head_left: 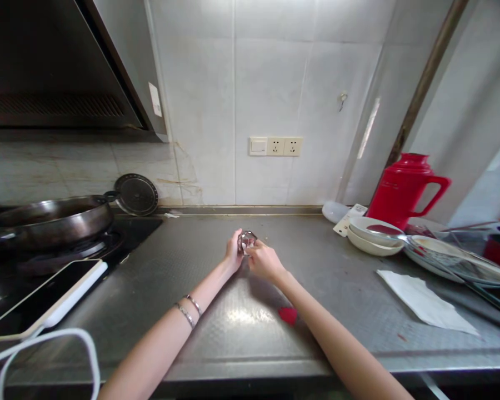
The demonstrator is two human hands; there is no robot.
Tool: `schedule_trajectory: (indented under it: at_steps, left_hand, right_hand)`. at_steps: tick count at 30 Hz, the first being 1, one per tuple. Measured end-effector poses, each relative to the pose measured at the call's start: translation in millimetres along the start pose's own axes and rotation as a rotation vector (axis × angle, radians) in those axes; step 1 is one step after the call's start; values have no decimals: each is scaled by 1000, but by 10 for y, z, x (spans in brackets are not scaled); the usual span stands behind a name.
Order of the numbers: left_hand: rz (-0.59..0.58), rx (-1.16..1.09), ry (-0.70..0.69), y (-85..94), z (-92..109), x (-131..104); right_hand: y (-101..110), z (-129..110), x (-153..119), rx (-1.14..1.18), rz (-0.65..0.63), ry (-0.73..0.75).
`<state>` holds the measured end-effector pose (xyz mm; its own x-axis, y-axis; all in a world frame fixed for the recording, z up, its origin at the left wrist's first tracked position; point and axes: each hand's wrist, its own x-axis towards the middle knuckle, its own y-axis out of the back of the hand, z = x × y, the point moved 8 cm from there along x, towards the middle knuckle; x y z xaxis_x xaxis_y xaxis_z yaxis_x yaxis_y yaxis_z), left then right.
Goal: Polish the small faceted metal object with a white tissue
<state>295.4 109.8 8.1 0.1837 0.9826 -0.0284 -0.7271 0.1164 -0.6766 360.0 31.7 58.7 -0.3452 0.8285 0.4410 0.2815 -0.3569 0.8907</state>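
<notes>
Near the middle of the metal counter (183, 239), my left hand (234, 251) is wrapped round the left side of a small shiny round vessel (246, 240). The vessel has a bright rim and a dark, brownish look, and its mouth tilts toward me. My right hand (263, 258) is closed against its right front side, fingertips at the opening. A whitish bit shows by those fingertips, too small to name. Most of the vessel's sides are hidden by my fingers. Partly covered by my right forearm, a small red object (287, 315) lies on the counter.
Left: a pan (58, 222) on the black stove, a round black lid (136, 194), and a phone-like device (45, 300) with a white cable (87, 344). Right: a red thermos (400, 189), stacked white bowls (373, 244), plates with utensils, and a white napkin (427, 303).
</notes>
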Motion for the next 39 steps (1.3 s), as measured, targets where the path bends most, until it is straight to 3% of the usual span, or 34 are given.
schedule_trajectory:
  at_steps: [7,12,16,21,26,31,35,39]
  left_hand:
    - [35,72,-40,32,-97,-37]
    - [6,95,-90,-58,-58,-66]
    - [-25,99,-111,-149,-11,-106]
    - [-59,53,107,-249,-64,-167]
    - [-82,-5,368,-251,-31,-214]
    - [-170,-64,427,-224,33,-232]
    - [-282,-29,480,-262,-41,-312]
    - [-299,11,502,-259,-108,-360]
  right_hand:
    - [-59,81,14,508,93,-97]
    - [-51,147,32,1088,85,-203]
    - [-17,223,29,1308,119,-348]
    - [41,388,10,1384,90,-435]
    - [185,767,-53,1401,336,-537]
    - [190,1073,-150,1318,539,-648]
    - [203,1189,-158,1246,600,-629]
    - [315,1174,-139,1093,614,-520]
